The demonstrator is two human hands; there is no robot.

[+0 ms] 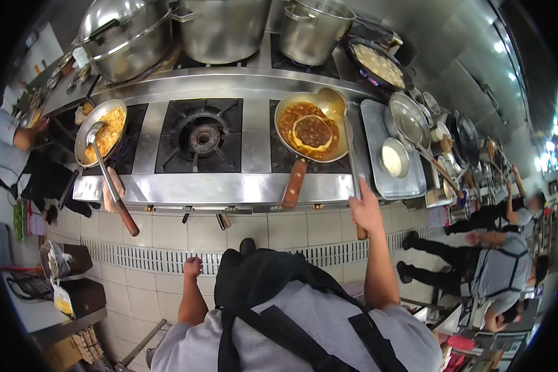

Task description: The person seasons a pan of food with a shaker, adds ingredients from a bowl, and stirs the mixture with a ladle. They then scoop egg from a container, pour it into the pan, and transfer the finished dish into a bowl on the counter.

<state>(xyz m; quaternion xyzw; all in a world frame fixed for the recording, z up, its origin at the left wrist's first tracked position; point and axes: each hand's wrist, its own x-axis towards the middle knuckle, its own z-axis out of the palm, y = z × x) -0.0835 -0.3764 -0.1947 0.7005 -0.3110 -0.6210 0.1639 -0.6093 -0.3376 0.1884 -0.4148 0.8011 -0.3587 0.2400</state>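
Note:
My right hand [366,211] grips the long handle of a metal ladle [332,104], whose bowl rests at the far rim of a frying pan [347,149]. The pan sits on the right burner and holds red-brown sauce around a darker round piece; its wooden handle [293,183] points toward me. My left hand [193,267] hangs by my side as a closed fist, holding nothing, in front of the tiled stove base.
A second pan of yellow food [87,133] with a ladle stands on the left burner; the middle burner [203,137] is bare. Large steel pots [220,28] line the back. A tray with bowls [372,142] sits right of the stove. Other people stand at far left and right.

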